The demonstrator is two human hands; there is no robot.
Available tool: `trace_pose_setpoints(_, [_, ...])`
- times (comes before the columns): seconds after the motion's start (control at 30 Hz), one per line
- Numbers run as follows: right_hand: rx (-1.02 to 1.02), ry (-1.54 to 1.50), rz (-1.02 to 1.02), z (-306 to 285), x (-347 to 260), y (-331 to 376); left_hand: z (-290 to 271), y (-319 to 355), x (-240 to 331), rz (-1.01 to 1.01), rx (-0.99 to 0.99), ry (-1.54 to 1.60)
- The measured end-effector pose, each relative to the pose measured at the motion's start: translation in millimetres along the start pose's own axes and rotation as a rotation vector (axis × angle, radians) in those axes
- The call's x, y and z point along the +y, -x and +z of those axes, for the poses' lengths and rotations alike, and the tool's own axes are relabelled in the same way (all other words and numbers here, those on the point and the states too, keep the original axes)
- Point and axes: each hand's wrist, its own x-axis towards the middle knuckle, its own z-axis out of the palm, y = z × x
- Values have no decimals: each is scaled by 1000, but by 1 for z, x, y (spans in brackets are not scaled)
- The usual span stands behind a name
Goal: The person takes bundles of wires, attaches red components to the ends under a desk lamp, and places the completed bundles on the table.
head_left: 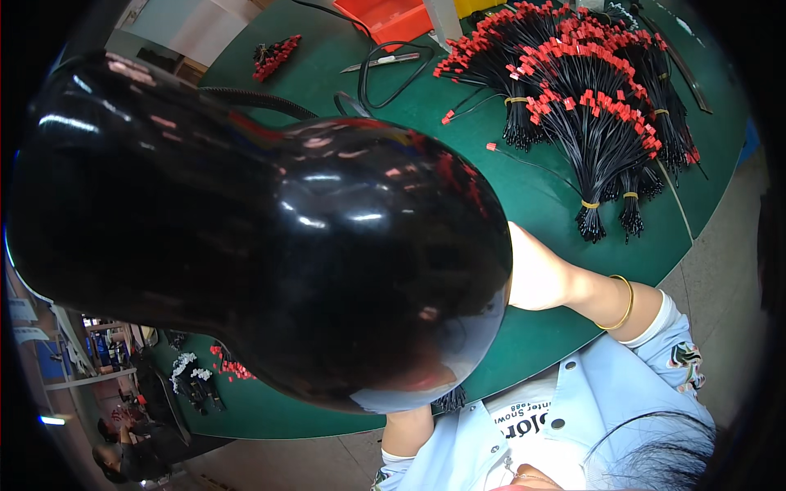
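Observation:
A large glossy black rounded object (368,237) with a thick neck fills the middle of the head view and hides most of the work area. Beyond its right edge shows the back of my right hand (536,270), with a gold bangle (624,303) on the wrist; its fingers are hidden. Of my left arm only the wrist (409,430) emerges below the object, and that hand is covered. Close to the left wrist, ends of a black wire bundle (450,398) stick out. Whether either hand holds anything cannot be seen.
Several banded bundles of black wires with red connectors (602,155) lie at the back right of the green table (524,184). Further left are a craft knife (381,62), a red bin (385,18) and a small red-tipped bundle (277,57). White-tipped bundles (192,378) lie lower left.

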Motion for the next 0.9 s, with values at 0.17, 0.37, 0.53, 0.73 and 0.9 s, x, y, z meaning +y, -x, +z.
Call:
trace_pose_setpoints(0.17, [-11, 332, -10, 0, -6, 2, 12, 4, 14, 143, -160, 16])
trace_pose_setpoints(0.37, [33, 223, -2, 4, -12, 2, 19, 7, 22, 122, -92, 113])
trace_pose_setpoints(0.53, [-1, 326, 32, 7, -12, 1, 10, 7, 14, 152, -148, 74])
trace_pose_setpoints(0.73, [75, 237, -12, -1, -13, 6, 11, -1, 5, -33, -218, 390])
trace_pose_setpoints(0.9, [67, 118, -15, 5, -8, 3, 11, 5, 13, -44, -149, 500])
